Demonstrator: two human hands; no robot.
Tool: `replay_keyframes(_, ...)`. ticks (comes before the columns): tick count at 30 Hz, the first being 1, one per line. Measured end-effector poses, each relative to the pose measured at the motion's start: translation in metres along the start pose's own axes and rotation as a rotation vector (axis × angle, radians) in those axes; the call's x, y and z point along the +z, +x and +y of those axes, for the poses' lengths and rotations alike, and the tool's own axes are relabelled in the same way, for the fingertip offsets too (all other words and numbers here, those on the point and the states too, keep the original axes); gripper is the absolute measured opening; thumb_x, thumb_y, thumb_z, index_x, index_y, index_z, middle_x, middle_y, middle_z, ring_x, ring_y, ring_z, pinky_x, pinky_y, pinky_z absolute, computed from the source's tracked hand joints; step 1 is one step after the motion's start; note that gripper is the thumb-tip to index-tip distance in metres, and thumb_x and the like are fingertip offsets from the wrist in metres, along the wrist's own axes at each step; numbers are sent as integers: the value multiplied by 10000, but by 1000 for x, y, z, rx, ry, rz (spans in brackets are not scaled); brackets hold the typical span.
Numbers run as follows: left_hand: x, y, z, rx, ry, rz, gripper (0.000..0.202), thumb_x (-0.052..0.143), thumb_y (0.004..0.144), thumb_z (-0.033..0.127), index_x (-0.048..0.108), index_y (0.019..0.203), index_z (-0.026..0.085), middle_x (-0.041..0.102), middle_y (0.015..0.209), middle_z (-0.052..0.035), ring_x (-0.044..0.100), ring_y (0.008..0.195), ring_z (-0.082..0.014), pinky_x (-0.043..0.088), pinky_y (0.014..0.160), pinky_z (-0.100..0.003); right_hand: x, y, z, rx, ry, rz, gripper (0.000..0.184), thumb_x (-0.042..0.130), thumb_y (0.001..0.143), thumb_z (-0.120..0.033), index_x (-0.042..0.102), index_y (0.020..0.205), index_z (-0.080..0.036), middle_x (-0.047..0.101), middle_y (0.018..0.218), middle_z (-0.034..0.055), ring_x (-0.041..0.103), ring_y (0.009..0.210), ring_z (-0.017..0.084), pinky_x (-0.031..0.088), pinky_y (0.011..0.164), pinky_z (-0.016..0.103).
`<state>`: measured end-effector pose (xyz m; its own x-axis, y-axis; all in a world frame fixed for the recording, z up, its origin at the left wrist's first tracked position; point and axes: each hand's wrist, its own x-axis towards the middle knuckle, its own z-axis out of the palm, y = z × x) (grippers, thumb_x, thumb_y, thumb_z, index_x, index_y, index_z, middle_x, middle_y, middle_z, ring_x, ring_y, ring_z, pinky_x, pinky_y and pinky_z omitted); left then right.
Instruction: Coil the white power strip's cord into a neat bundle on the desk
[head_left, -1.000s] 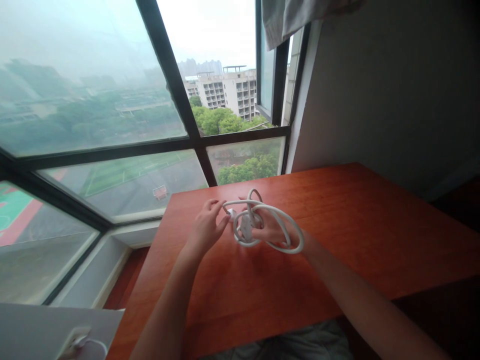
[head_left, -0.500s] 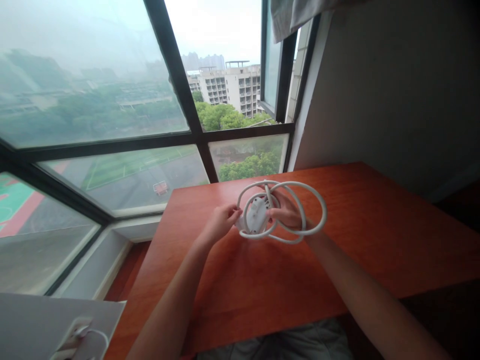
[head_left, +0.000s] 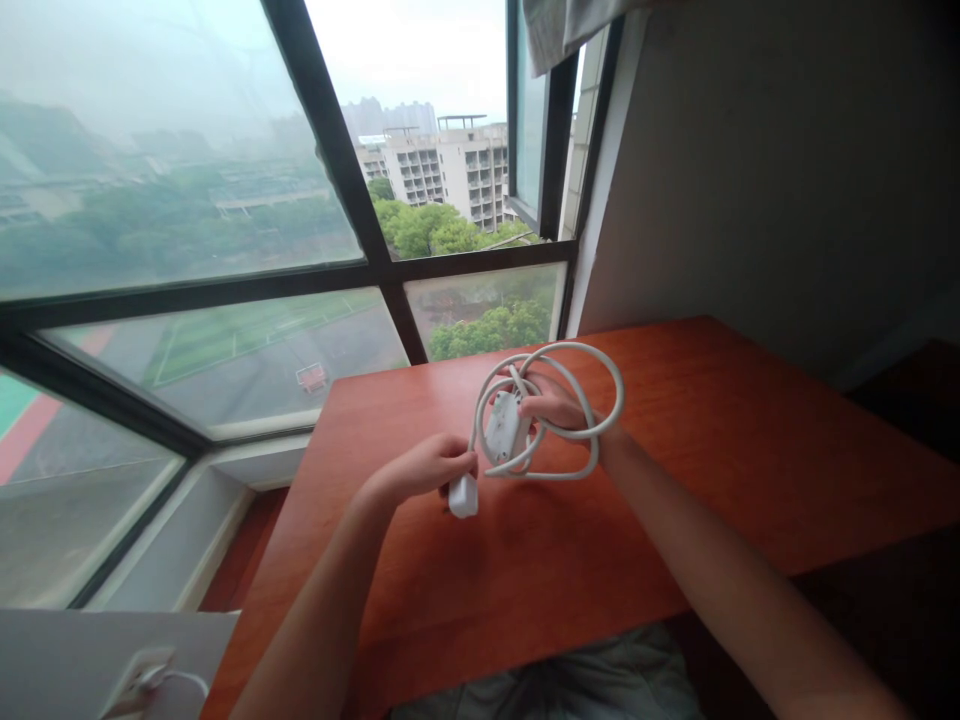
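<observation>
Above the table, my right hand [head_left: 559, 405] is closed around a white power strip [head_left: 505, 428], whose flat side with small screw holes faces me. Loose loops of its thick white cord [head_left: 619, 390] hang around the strip and over my right wrist. To the left, my left hand [head_left: 431, 465] pinches the cord's end at a white plug [head_left: 464, 496], which points down toward me. A stretch of cord rises from the plug to the loops. Some fingers of my right hand are hidden behind the strip and coils.
The reddish-brown wooden table [head_left: 720, 440] lies under both hands. Dark-framed windows [head_left: 390, 275] stand behind and to the left, one pane swung open. At lower left, a wall socket [head_left: 139, 680] has a white plug and cable in it. A grey wall [head_left: 750, 180] rises at right.
My left hand has drawn the plug away from the strip, to the left and toward me. The strip and loops have tilted and shifted slightly. The camera view has turned slightly right.
</observation>
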<state>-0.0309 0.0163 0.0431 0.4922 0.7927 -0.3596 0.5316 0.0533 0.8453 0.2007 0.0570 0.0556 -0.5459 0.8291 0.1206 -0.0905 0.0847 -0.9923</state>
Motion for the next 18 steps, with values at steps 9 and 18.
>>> replay_keyframes(9, 48, 8, -11, -72, -439, 189, 253, 652, 728, 345, 666, 864, 133, 661, 736, -36, 602, 609, -143, 516, 556, -256, 21, 2, -2, -73, -126, 26, 234, 548, 654, -155, 554, 886, -182, 555, 743, -6, 488, 616, 122, 414, 519, 231)
replay_keyframes(18, 48, 25, -10, 130, -720, 541, 349, 713, 681, 418, 680, 831, 105, 662, 649, -47, 584, 590, -165, 445, 544, -250, 40, -2, -8, -39, 179, -22, 338, 519, 697, -204, 510, 1035, -191, 537, 711, -25, 479, 514, 107, 386, 424, 209)
